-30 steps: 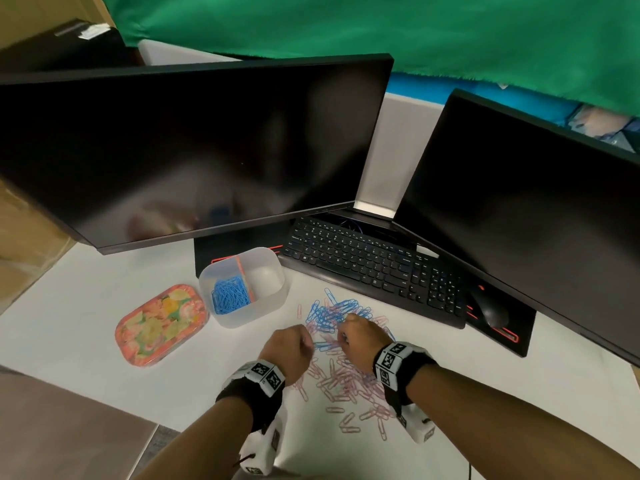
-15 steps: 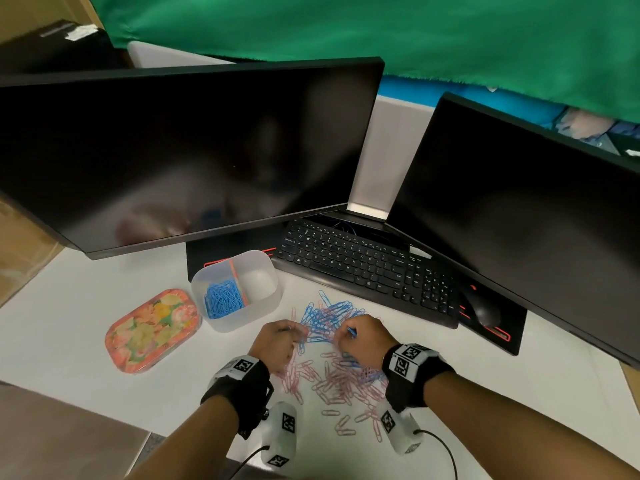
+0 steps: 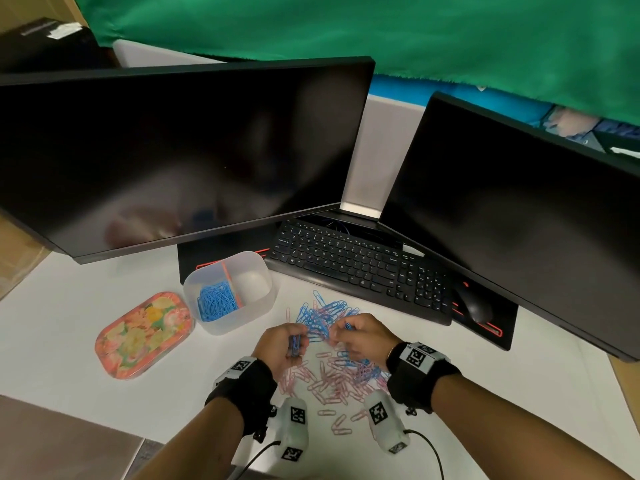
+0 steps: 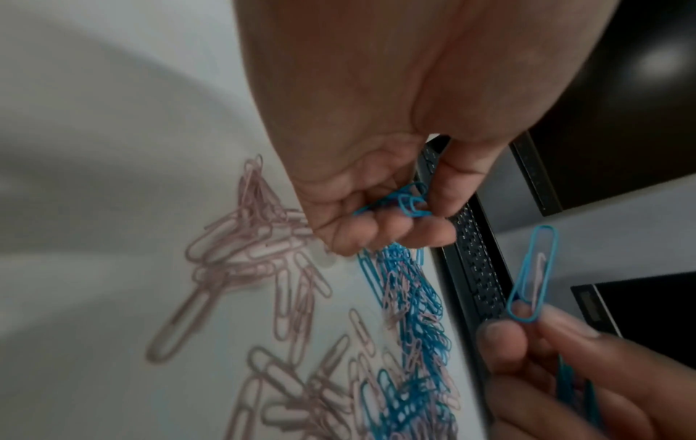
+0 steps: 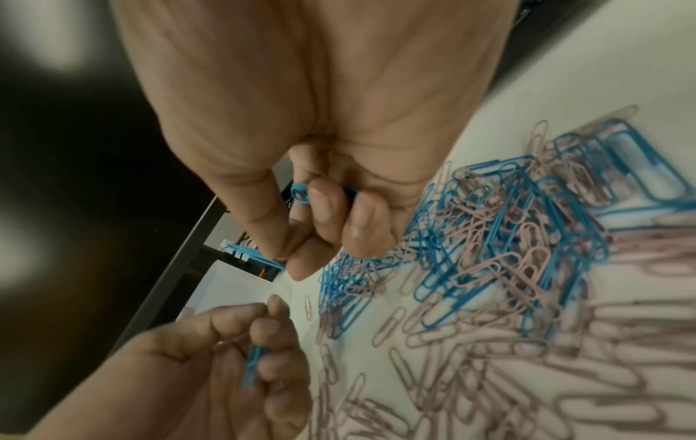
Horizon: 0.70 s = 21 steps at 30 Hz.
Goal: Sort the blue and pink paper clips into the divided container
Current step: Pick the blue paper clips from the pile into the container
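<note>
A mixed pile lies on the white desk, with blue paper clips (image 3: 322, 315) at its far side and pink paper clips (image 3: 332, 381) nearer me. My left hand (image 3: 294, 344) hovers at the pile's left edge and grips a small bunch of blue clips (image 4: 410, 202). My right hand (image 3: 346, 332) is just right of it, pinching a single blue clip (image 4: 531, 274) between thumb and forefinger, with more blue clips (image 5: 301, 193) curled in its fingers. The divided container (image 3: 266, 299) stands to the upper left; its left compartment holds blue clips (image 3: 216, 303), and I see no clips in the right one.
A floral lid (image 3: 143, 334) lies left of the container. A black keyboard (image 3: 360, 268) and mouse (image 3: 476, 306) sit right behind the pile, under two dark monitors (image 3: 180, 150). The desk's front edge is close to my wrists.
Both hands have shifted slightly forward over the pile to its blue part. Blue clips now show in my left hand, and my right hand holds one up beside it.
</note>
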Each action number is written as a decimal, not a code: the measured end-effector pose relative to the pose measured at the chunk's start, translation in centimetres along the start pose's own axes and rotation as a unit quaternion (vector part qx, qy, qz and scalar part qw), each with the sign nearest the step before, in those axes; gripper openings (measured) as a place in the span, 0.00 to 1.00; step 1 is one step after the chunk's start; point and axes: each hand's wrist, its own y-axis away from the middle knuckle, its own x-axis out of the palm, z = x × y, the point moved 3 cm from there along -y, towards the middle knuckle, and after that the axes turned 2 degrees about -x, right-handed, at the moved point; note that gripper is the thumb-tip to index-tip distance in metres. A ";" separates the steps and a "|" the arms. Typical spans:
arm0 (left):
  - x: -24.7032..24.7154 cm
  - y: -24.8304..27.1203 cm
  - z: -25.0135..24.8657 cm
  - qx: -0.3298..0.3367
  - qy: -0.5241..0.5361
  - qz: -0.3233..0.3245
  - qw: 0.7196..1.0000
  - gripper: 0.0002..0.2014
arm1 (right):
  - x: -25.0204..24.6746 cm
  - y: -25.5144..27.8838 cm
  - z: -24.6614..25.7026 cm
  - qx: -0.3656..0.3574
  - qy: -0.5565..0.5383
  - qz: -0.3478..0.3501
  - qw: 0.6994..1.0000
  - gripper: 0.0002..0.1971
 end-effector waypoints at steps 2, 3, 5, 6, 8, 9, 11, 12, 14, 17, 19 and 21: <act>0.4 0.5 -0.1 -0.003 0.038 0.026 0.999 0.07 | 0.3 0.2 0.4 -0.004 -0.032 0.010 0.999 0.04; 0.6 0.8 -0.2 -0.001 0.052 0.045 0.998 0.07 | 0.5 0.3 0.7 -0.006 -0.038 0.014 0.999 0.04; 1.1 1.1 -0.4 0.014 0.060 0.083 0.995 0.09 | 0.8 0.2 0.8 -0.005 -0.044 0.015 0.999 0.04; 1.3 1.2 -0.5 0.026 0.054 0.094 0.994 0.09 | 0.9 0.2 0.8 -0.002 -0.042 0.013 0.999 0.04; 1.5 1.1 -0.7 0.054 0.044 0.098 0.993 0.07 | 1.0 0.1 0.8 0.006 -0.040 0.008 0.999 0.03; 1.6 1.1 -0.7 0.064 0.045 0.095 0.992 0.05 | 1.1 0.0 0.7 0.009 -0.042 0.005 0.999 0.03; 1.6 1.1 -0.9 0.076 0.047 0.084 0.992 0.04 | 1.2 -0.1 0.7 0.013 -0.048 -0.002 0.999 0.04; 1.5 1.0 -0.9 0.080 0.044 0.075 0.993 0.04 | 1.3 -0.1 0.7 0.015 -0.051 -0.006 0.999 0.04; 1.2 1.0 -0.7 0.092 0.029 0.056 0.994 0.04 | 1.2 -0.3 0.5 0.019 -0.057 -0.023 0.998 0.04; 0.8 1.0 -0.5 0.106 0.020 0.030 0.994 0.04 | 1.1 -0.5 0.2 0.029 -0.055 -0.054 0.997 0.04; 0.8 1.1 -0.6 0.116 0.021 0.016 0.993 0.02 | 1.2 -0.5 0.2 0.034 -0.067 -0.067 0.995 0.03; 0.9 1.2 -0.8 0.123 0.025 0.008 0.992 0.03 | 1.3 -0.6 0.2 0.044 -0.104 -0.070 0.991 0.02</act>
